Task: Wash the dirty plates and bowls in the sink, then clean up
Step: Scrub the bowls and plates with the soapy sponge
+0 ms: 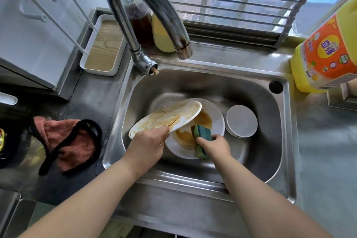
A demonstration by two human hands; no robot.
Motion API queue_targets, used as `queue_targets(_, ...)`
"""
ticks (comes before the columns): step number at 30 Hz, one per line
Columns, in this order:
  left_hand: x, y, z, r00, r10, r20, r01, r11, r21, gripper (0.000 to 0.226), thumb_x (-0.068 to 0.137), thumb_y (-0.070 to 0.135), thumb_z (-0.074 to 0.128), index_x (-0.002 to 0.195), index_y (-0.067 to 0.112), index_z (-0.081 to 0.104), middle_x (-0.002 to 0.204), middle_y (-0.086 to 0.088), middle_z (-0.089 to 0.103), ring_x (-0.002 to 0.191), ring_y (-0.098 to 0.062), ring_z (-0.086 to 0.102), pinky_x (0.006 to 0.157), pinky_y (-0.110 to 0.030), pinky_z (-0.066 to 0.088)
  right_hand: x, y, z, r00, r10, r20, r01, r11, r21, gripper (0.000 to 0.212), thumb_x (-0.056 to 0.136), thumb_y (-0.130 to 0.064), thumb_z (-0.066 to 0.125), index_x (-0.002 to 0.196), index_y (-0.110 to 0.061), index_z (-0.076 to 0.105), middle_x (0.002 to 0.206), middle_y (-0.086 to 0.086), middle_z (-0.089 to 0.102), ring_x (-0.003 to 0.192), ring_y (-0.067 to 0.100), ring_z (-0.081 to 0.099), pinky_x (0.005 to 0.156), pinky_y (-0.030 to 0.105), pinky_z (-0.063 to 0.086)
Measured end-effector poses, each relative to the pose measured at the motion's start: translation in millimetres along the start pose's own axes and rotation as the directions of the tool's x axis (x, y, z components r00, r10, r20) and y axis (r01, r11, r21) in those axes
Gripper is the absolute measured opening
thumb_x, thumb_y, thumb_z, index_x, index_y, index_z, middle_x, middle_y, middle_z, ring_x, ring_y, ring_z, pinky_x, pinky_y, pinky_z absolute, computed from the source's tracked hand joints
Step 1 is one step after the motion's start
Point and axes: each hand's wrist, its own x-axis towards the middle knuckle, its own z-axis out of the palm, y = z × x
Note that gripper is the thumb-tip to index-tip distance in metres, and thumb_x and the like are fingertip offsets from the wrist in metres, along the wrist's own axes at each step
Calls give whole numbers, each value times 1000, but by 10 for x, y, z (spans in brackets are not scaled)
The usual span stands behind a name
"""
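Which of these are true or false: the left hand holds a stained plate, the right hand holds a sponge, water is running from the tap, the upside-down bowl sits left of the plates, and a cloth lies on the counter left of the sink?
1. The left hand holds a stained plate. True.
2. The right hand holds a sponge. True; it is green.
3. Water is running from the tap. False; no stream shows at the spout.
4. The upside-down bowl sits left of the plates. False; it sits to their right in the sink.
5. A cloth lies on the counter left of the sink. True.
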Motion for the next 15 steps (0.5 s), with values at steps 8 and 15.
queue_targets(8, -17, 50, -92, 998, -68, -14, 67, 997, -44, 18, 71, 6, 59, 85, 8, 71, 76, -7, 73, 61, -26, 68, 52, -22, 51, -74, -216, -55, 1000, -2, -24, 0, 995, -102, 58, 73, -43, 74, 117, -12, 54, 121, 11, 41, 90, 18, 42, 83, 27, 42)
queue_targets(15, -7, -9, -91, 988, -156, -4, 154, 977, -147, 41, 87, 32, 44, 100, 5, 70, 90, -11, 73, 76, -32, 67, 66, -36, 57, -53, -256, -49, 997, 69, 45, -63, 990, -130, 68, 67, -50, 74, 120, -15, 51, 120, 12, 49, 101, 25, 51, 88, 35, 50)
